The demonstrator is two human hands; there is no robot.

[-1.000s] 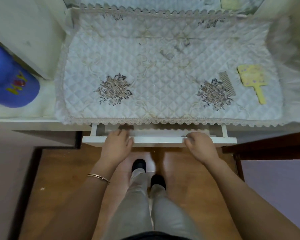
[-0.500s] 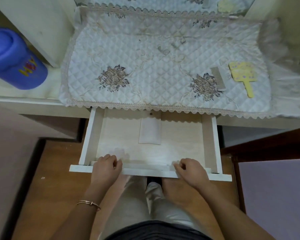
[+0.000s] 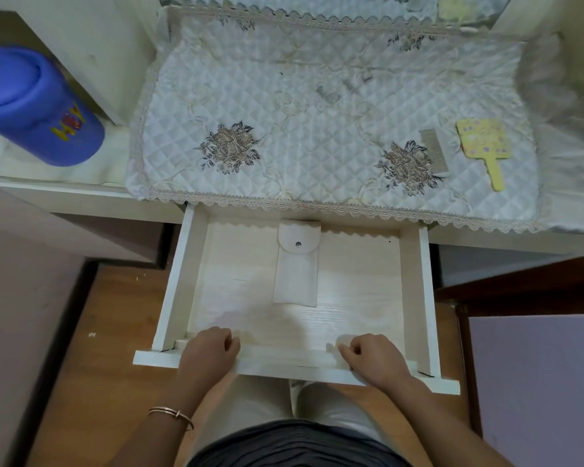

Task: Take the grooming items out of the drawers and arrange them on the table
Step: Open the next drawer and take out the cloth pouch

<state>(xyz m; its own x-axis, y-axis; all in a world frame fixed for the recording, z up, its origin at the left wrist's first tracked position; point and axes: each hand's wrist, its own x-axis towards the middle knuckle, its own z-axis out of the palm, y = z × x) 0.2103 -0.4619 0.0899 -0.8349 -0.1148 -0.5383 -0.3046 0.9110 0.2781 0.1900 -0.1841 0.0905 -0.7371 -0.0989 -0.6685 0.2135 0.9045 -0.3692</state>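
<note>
A: At the near edge, what are the hands doing?

B: The left hand (image 3: 209, 348) and the right hand (image 3: 371, 360) both sit on the front panel of the drawer (image 3: 182, 281), fingers curled over its top edge and gripping it. The left wrist has a thin bracelet (image 3: 171, 414). The drawer is pulled far out

A: And inside the drawer?

B: One white pouch (image 3: 296, 264) with a snap flap lies flat on the bottom, near the middle and toward the back. The flap end points to the table. The hands are well apart from it

A: What is on the table behind?

B: A quilted cloth (image 3: 317, 106) with lace border covers the top, and its edge hangs a little over the drawer opening. On the right part lies a grey comb (image 3: 435, 148), just beside an embroidered flower. Near it, further right, lies a yellow hand mirror (image 3: 484, 146), the handle pointing to the front

A: Anything on the left?

B: A blue container (image 3: 38, 106) with yellow and red letters stands on the lower shelf, well apart from the cloth
</note>
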